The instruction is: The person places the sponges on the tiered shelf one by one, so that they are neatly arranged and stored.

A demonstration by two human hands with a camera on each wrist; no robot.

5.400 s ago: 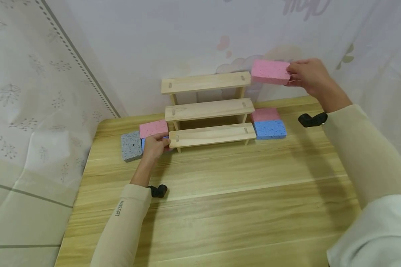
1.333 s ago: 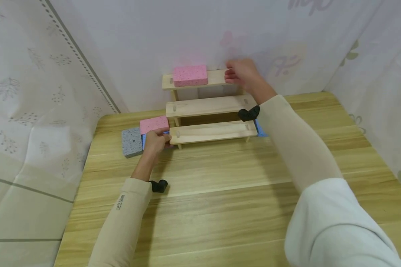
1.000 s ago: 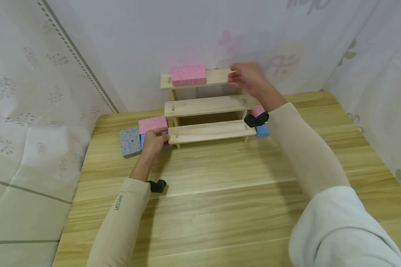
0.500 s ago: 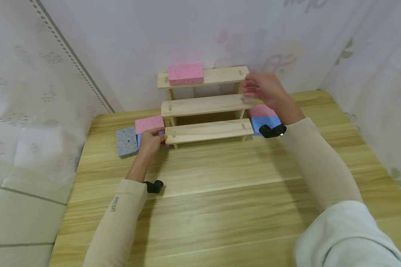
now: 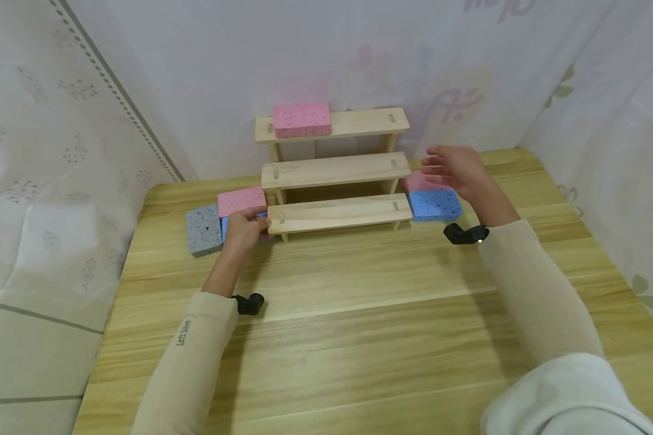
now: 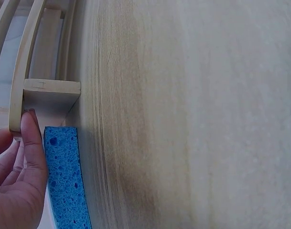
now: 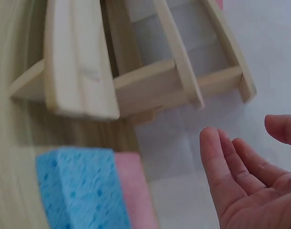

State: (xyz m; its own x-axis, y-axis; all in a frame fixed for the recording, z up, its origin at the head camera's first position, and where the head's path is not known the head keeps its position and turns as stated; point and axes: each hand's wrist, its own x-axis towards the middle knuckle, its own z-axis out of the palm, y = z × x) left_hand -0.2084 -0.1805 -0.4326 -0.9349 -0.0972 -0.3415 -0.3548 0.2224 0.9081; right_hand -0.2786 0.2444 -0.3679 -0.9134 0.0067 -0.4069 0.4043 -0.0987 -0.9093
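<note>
A three-tier wooden display rack (image 5: 337, 214) stands against the back wall. My left hand (image 5: 243, 231) pinches the left end of its lowest plank, thumb on one face and fingers on the other in the left wrist view. A pink sponge (image 5: 302, 120) lies on the top tier, towards its left end. To the right of the rack, my right hand (image 5: 457, 169) is in the air with loosely extended fingers, holding nothing. Just below it are a blue sponge (image 5: 434, 205) and, partly covered by the hand, a pink sponge (image 5: 415, 182).
Left of the rack lie a pink sponge (image 5: 242, 200), a grey sponge (image 5: 204, 230) and a blue sponge (image 6: 66, 176), mostly hidden by my left hand in the head view. The wooden table (image 5: 326, 338) extends in front. Patterned cloth (image 5: 207, 78) hangs behind.
The pink sponge my right hand held went onto the top tier and was let go. Since then, the right hand has drawn back right and down towards the right-hand sponges. My left hand keeps its grip.
</note>
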